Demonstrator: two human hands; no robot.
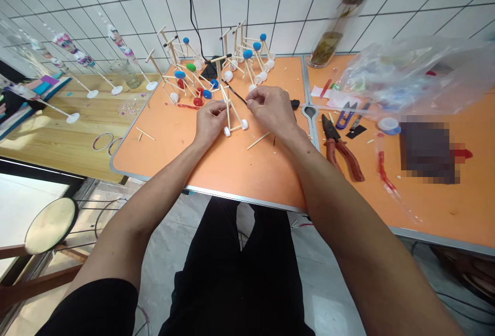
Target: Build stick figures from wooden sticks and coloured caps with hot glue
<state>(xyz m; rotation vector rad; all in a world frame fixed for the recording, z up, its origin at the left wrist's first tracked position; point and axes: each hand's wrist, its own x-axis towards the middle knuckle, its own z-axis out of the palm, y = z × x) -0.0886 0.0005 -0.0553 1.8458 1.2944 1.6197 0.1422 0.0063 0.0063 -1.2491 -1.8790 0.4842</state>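
Wooden sticks [146,133] are lying near the left edge of the orange tabletop [247,173], in front of wheeled stick models [180,75]. The left hand [211,123] is pinching the stick frame [228,111], whose white wheels are pointing toward the front edge. Apart from it, the right hand [273,110] is curling just right of the frame; its grip is unclear. Red-handled pliers [340,149] are lying farther right.

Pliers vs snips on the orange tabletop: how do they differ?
Size: pliers look bigger, snips smaller.
Handles: pliers' red, snips' blue-purple.
Position: pliers lie nearer the person, snips farther back.
Shared: both lie on the orange tabletop, working ends pointing away from the person.
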